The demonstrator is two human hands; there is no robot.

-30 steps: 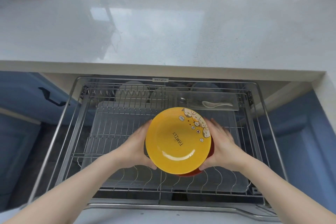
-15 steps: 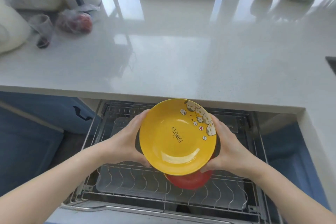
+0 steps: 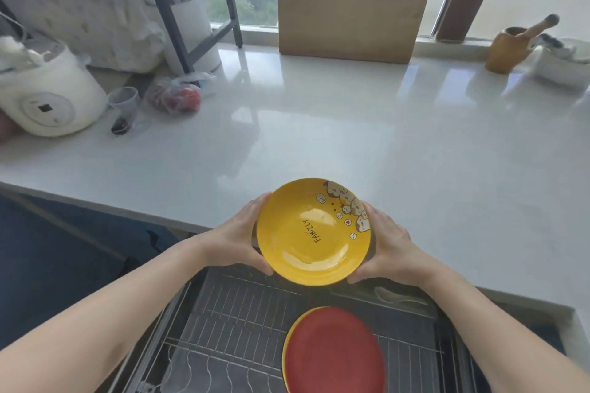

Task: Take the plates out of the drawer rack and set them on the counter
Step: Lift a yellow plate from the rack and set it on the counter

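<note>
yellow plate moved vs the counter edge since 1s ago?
Yes. The yellow plate, held by the left hand and right hand, has risen from over the drawer rack to overlap the counter edge.

Yellow plate (image 3: pixel 311 233): "FAMILY" in black across the well; tiny tags by the rim cartoons too small to read.

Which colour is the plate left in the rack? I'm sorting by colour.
Red, with a yellow rim edge, in the head view.

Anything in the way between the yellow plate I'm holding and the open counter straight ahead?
Nothing visible. The round yellow plate, held by left hand and right hand, sits at the glossy white counter edge; the clear cup and bagged red produce stand far left.
</note>
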